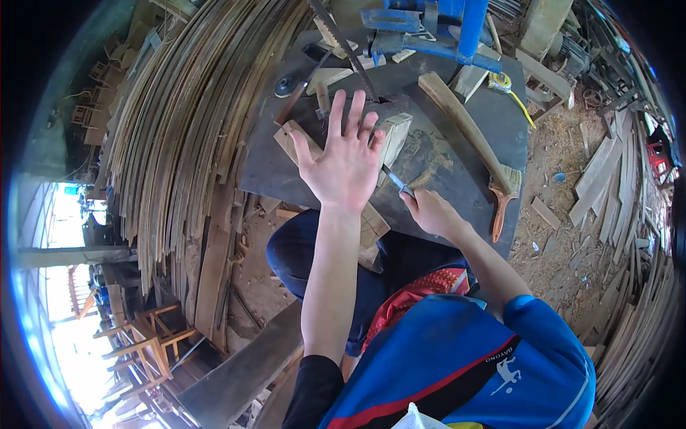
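My left hand [343, 161] is raised over a grey metal table, palm down, its fingers spread and holding nothing. Beneath it lies a light wooden block [395, 136]. A pale board [373, 225] with pencil-like lines also runs under this hand and forearm, partly hidden by them. To the right, my right hand [434, 213] is closed round the handle of a narrow metal-bladed hand tool [394, 179]. The tool's blade points toward the block, and its tip is hidden behind my left hand, so its exact kind is unclear.
A toothed saw blade [350, 53] meets the table [275, 171] just beyond my left fingers. Blue machine parts [471, 32] stand at the back. A curved wooden piece [464, 121], paintbrush [503, 196] and yellow tape measure [500, 81] lie right. Long planks [186, 100] are stacked left.
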### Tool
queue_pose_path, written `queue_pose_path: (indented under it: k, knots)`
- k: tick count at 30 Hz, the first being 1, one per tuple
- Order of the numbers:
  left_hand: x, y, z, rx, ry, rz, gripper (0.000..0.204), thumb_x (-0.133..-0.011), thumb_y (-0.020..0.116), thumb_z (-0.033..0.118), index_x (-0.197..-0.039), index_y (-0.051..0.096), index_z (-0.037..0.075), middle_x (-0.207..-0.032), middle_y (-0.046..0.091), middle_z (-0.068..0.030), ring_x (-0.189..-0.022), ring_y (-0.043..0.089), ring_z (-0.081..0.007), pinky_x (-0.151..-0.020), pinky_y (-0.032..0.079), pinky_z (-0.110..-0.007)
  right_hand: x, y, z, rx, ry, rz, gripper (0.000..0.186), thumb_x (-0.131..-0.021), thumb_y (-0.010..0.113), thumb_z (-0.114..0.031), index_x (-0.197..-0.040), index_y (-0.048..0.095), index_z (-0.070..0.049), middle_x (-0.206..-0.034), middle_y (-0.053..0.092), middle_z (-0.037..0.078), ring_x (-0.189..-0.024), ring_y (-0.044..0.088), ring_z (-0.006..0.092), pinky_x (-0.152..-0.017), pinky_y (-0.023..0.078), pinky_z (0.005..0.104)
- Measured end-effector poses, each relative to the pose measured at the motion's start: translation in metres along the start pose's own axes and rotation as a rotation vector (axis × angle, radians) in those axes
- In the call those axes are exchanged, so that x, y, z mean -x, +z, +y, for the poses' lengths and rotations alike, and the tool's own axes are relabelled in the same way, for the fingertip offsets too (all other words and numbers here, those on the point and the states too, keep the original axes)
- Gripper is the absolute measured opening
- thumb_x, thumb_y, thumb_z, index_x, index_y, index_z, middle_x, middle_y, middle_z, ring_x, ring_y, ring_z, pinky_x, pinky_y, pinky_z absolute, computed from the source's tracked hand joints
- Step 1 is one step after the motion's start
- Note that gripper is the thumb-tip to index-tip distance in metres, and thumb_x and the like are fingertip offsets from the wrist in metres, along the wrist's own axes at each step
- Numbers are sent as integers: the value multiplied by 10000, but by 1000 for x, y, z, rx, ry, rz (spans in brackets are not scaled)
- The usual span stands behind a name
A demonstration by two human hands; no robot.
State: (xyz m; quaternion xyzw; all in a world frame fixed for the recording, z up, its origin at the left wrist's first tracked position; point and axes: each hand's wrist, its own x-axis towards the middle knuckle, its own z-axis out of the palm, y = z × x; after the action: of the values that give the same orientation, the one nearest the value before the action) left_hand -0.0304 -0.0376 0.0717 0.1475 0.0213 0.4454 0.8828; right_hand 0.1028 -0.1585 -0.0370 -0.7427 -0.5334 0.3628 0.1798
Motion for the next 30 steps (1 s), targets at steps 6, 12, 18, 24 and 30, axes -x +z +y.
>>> queue_pose_path:
  k: [6, 12, 18, 24, 30]
  knots:
    - [11, 5, -4, 80, 17, -25, 859, -912, 389, 758, -1512, 381, 144, -1465, 472, -51, -1141, 501, -239, -987, 383, -384, 0, -1, 3, 5, -22, -11, 536, -1031, 454, -433, -843, 626, 38, -809, 662, 302, -810, 654, 497, -749, 514, 563]
    - [18, 11, -3, 117, 24, -52, 845, -914, 388, 757, -1505, 394, 153, -1467, 478, -50, -1135, 512, -243, -984, 392, -393, -2, 1, 4, 12, -22, -13, 535, -1031, 454, -431, -844, 629, 39, -823, 665, 304, -819, 656, 496, -754, 520, 565]
    - [23, 14, -6, 21, -24, -143, 838, -928, 366, 743, -1516, 386, 146, -1433, 520, -61, -1134, 497, -239, -996, 365, -376, -5, -1, 2, -43, -42, -1, 522, -1030, 448, -423, -854, 651, 25, -842, 674, 289, -836, 662, 488, -752, 522, 571]
    - [76, -12, -55, -1414, -32, -245, 1118, -850, 95, 878, -1510, 352, 13, -1352, 584, -184, -1151, 571, -257, -951, 419, -384, -7, 22, 25, -18, -257, 134, 320, -983, 512, -292, -933, 676, -22, -921, 699, 243, -860, 683, 448, -735, 538, 560]
    - [91, -32, -73, -1444, 99, -294, 976, -924, 252, 770, -1505, 363, -6, -1464, 473, -230, -1236, 533, -365, -1028, 399, -484, -3, 15, 31, 3, -288, 74, 173, -888, 591, -208, -881, 625, -39, -871, 694, 192, -862, 682, 419, -737, 549, 514]
